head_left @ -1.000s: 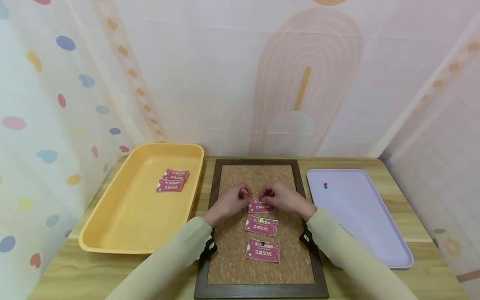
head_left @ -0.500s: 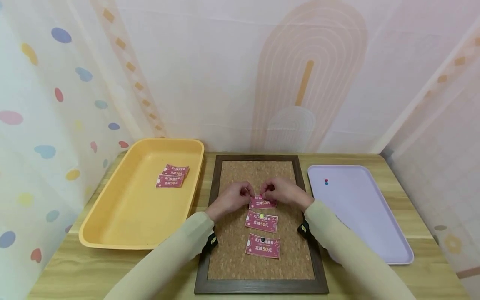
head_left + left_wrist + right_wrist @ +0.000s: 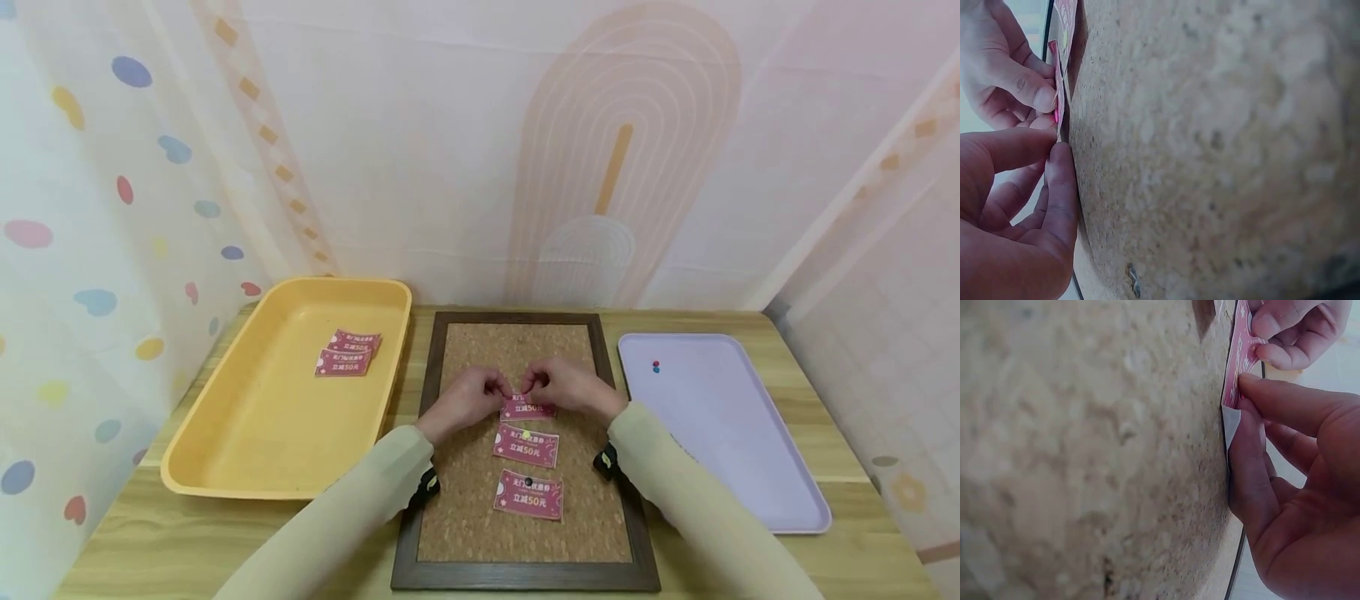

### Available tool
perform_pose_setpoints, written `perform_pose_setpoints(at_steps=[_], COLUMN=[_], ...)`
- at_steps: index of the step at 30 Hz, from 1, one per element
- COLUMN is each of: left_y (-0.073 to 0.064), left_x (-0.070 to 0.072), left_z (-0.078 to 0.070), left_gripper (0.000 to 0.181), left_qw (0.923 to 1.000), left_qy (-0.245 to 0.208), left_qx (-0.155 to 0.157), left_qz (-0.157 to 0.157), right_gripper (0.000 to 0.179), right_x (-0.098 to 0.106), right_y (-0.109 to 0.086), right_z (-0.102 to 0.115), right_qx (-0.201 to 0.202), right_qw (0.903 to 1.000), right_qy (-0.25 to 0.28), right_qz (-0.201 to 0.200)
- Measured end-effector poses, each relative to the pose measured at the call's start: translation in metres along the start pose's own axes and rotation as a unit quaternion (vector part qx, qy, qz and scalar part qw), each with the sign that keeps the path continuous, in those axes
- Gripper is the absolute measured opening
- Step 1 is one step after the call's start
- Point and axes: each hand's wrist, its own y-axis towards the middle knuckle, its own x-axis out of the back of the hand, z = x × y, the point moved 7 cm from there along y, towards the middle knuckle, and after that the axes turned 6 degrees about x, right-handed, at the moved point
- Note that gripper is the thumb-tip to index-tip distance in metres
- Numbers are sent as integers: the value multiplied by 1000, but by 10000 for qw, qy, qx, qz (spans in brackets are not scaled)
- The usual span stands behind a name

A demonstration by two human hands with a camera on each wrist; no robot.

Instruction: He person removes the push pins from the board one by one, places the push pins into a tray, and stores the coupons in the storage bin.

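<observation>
A pink paper coupon (image 3: 529, 409) lies on the cork board (image 3: 457, 533) between both hands. My left hand (image 3: 468, 398) pinches its upper left part between thumb and finger. With thumb and fingertips, my right hand (image 3: 567, 387) holds a small pink push pin (image 3: 1056, 116) against the coupon's upper part; fingers mostly hide the pin. In the right wrist view, the coupon's edge (image 3: 1231, 422) curls up at the right fingers. Nearer the person are a second coupon (image 3: 525, 450) with a yellow push pin (image 3: 527, 433) and a third coupon (image 3: 525, 502) with a black push pin (image 3: 528, 481).
A yellow tray (image 3: 225, 467) on the left holds two overlapping coupons (image 3: 343, 362). On the right, a lilac tray (image 3: 742, 450) has a red push pin (image 3: 656, 363) and a blue push pin (image 3: 656, 370). A dark wooden frame (image 3: 525, 577) edges the board.
Both hands stay at the top coupon with almost no movement; the right fingertips have shifted slightly over its upper edge. The camera view has shifted a little.
</observation>
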Motion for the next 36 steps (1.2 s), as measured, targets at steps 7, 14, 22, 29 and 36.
perform_pose_setpoints(at_steps=[7, 14, 22, 29, 36], left_y=[0, 1, 0, -1, 1], left_x=[0, 0, -1, -1, -1], left_z=[0, 1, 3, 2, 3], left_gripper=[14, 13, 13, 12, 13], left_qw=[9999, 10000, 9997, 9997, 9998], left_qy=[122, -29, -100, -84, -40], left_qx=[10, 88, 218, 245, 201], left_qz=[-79, -29, 2, -25, -37], right_gripper=[5, 3, 5, 7, 9], right_x=[-2, -3, -5, -5, -5], right_y=[1, 3, 1, 0, 0], right_z=[1, 1, 1, 1, 0], right_qx=[-49, 70, 166, 169, 288], right_qw=[9999, 9999, 9990, 9984, 9987], right_qy=[64, 103, 413, 519, 403], right_qz=[75, 105, 98, 111, 89])
